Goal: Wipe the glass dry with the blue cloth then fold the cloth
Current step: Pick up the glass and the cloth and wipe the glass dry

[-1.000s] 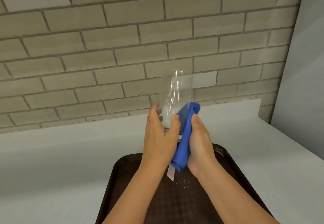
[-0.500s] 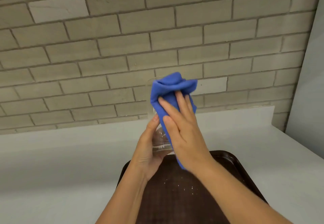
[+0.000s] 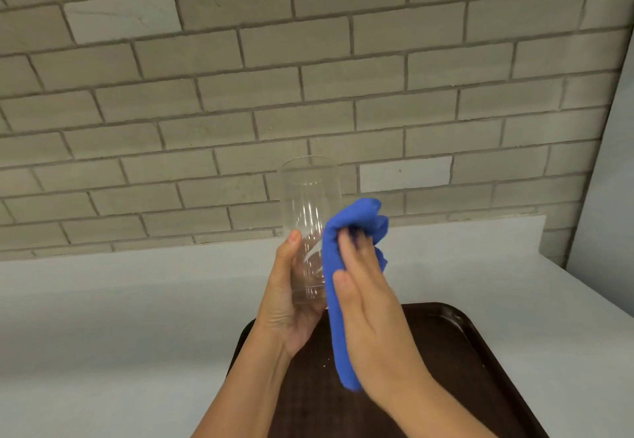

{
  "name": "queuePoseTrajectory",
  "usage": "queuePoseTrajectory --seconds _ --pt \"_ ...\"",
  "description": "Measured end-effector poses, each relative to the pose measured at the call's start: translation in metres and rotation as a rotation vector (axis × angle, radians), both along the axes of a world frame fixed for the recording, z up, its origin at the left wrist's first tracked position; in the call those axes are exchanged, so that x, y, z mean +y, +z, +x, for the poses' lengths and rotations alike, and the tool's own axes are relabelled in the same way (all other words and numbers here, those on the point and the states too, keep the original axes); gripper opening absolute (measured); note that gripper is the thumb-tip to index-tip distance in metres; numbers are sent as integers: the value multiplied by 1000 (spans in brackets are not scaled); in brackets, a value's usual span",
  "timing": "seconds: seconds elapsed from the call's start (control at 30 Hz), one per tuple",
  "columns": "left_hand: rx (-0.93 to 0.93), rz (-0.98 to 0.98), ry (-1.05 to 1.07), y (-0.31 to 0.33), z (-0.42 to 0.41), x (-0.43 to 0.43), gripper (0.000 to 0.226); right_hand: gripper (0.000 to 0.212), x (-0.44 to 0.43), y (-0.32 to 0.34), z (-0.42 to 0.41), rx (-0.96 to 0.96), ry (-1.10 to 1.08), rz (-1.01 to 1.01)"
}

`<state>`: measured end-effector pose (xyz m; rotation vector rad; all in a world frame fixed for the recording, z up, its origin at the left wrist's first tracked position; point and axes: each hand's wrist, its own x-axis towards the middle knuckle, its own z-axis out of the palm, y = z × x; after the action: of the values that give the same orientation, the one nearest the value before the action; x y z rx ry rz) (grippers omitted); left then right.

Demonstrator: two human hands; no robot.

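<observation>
Where cloth (image 3: pixel 344 266) covered glass (image 3: pixel 310 218) top half-second before, it slid down right side; left hand (image 3: pixel 291 304) gripped glass base above tray (image 3: pixel 456 334), right hand (image 3: pixel 372 310) pressing cloth.

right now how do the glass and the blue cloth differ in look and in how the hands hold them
The glass is clear, rigid and upright; the blue cloth is opaque, soft and bunched, hanging down in a loose strip.
The left hand grips the glass around its lower part; the right hand presses the blue cloth flat against the side of the glass.
Both are held up above the brown tray, touching each other.
</observation>
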<state>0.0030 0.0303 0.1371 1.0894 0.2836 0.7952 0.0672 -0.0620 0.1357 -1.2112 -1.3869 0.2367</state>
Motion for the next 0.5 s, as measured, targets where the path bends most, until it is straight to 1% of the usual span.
queuePoseTrajectory --seconds 0.07,0.17,0.23,0.27,0.3,0.33,0.43,0.5 --pt "-4 -36 0 -5 0 1 47 46 -1 -1 -4 -234 -62 -6" --pt "-95 -80 -35 -8 3 -2 35 50 14 20 3 -516 -206 16" --pt "-112 -85 -69 -6 5 -2 38 51 30 41 13 -621 -295 46" --pt "-103 -76 -82 -6 6 -1 41 48 39 51 19 -612 -313 33" --pt "-94 -70 -95 -5 6 -1 46 46 47 59 23 -551 -305 2" --pt "-91 -78 -102 -6 6 -1 50 44 54 64 28 -441 -271 -30" --pt "-112 -115 -92 -7 5 0 68 44 60 65 36 -15 -128 -82" --pt "-111 -88 -92 -8 4 1 76 44 53 54 34 157 -71 -83"
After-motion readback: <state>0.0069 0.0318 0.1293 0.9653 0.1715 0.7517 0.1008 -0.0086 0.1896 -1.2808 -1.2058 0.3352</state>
